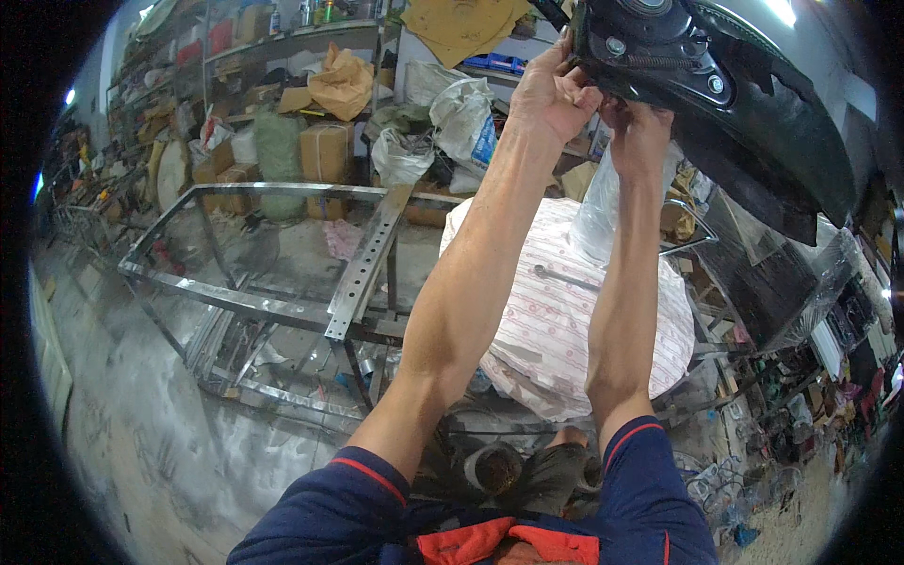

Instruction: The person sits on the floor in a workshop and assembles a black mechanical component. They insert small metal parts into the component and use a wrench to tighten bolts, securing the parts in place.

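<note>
My left hand [551, 92] is resting, fingers partly curled, at the edge of the black assembly [777, 122], front right; my right hand [642, 134] is lying half-hidden beneath (I cannot tell either hold). Uneven support could be causing tipping.

The person wears a navy-blue, short-sleeved shirt [292, 525] with a bright red collar [471, 542] spread in two broad flaps at the neck. A narrow red band [372, 474] runs round the left sleeve close to its hem, and a matching red stripe [629, 437] circles the right one. A thin red line [667, 546] shows lower on the right side. Both forearms are bare, tapering toward the wrists.
</note>
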Available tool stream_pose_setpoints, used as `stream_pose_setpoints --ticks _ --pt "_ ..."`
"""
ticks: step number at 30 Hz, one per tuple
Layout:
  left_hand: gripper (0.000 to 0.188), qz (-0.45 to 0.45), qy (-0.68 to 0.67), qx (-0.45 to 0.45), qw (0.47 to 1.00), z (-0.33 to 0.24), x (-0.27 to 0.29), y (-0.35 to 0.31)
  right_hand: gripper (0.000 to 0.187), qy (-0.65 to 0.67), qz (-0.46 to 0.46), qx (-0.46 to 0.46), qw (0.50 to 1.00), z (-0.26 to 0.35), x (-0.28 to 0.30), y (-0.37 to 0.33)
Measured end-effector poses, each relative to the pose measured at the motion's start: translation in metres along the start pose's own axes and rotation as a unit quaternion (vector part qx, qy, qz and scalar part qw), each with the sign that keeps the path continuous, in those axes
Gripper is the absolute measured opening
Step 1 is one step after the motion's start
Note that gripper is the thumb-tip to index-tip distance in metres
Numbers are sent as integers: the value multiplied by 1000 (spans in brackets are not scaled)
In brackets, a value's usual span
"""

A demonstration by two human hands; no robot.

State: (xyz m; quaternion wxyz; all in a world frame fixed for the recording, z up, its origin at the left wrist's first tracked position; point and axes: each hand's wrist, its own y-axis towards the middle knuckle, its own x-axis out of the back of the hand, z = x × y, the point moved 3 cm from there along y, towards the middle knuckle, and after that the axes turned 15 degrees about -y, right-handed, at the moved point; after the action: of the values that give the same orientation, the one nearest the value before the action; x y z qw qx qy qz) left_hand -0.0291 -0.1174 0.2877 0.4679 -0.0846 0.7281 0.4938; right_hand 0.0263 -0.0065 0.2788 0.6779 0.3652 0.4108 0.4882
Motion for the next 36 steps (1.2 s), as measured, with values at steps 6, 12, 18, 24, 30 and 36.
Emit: stream_pose_setpoints --ticks 6,12,18,24,30,36 --pt "37 -9 36 -95 995 26 -5 -6 7 224 71 9 972 -5 14 -12" --pt "42 -57 23 -139 988 31 7 1 15 212 2 -59 975 15 12 -28" --pt "40 117 -18 -10 993 33 16 -10 8 142 -8 -71 987 33 2 -35" --pt "36 123 -56 23 991 46 44 8 13 166 20 -68 984 31 14 -37" --pt "31 215 -118 12 969 43 62 51 16 238 25 -135 961 58 -9 -52" --pt "22 98 -55 -25 993 77 31 43 23 149 3 -126 981 79 -5 -59"
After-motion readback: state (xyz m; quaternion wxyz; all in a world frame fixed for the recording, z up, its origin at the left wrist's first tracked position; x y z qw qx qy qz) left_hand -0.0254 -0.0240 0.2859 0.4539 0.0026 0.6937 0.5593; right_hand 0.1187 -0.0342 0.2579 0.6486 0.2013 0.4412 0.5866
